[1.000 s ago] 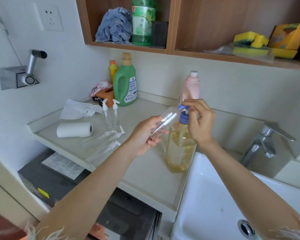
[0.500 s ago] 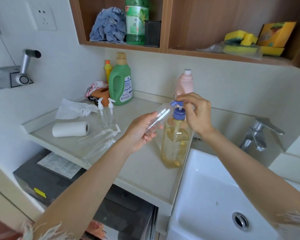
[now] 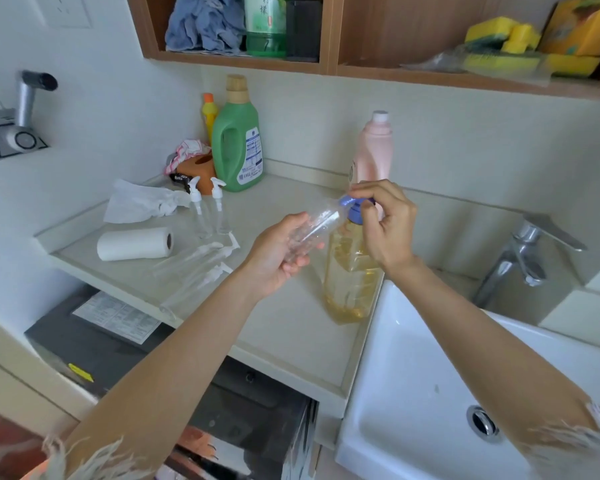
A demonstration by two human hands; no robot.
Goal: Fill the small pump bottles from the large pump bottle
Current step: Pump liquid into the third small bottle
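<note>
Fingers (image 3: 293, 263) of your left hand (image 3: 274, 258) curl round a small clear bottle (image 3: 314, 228), which you hold tilted with its open neck up against the blue spout; whether anything is inside it, you cannot tell. Your right hand (image 3: 385, 226) has its fingers bent over the blue pump head (image 3: 355, 207) of the large pump bottle (image 3: 352, 275), gripping it from above. That large bottle stands upright on the worktop (image 3: 291, 327), close to the worktop's right edge where it meets the white sink (image 3: 413, 375), and it holds yellow liquid through most of its body.

To your left, three small clear pump bottles (image 3: 201, 268) lie on their sides near the worktop's front edge, and bare surface lies between them and the large bottle. Just beyond them, two more small bottles (image 3: 208, 213) with white pump tops stand upright side by side and look empty. A paper roll (image 3: 134, 243) lies on its side beside them, with a crumpled tissue (image 3: 139, 204) behind it.

Against the back wall stand a green jug (image 3: 237, 140) and a pink bottle (image 3: 374, 150). A tap (image 3: 520, 251) rises at the sink's far side.
</note>
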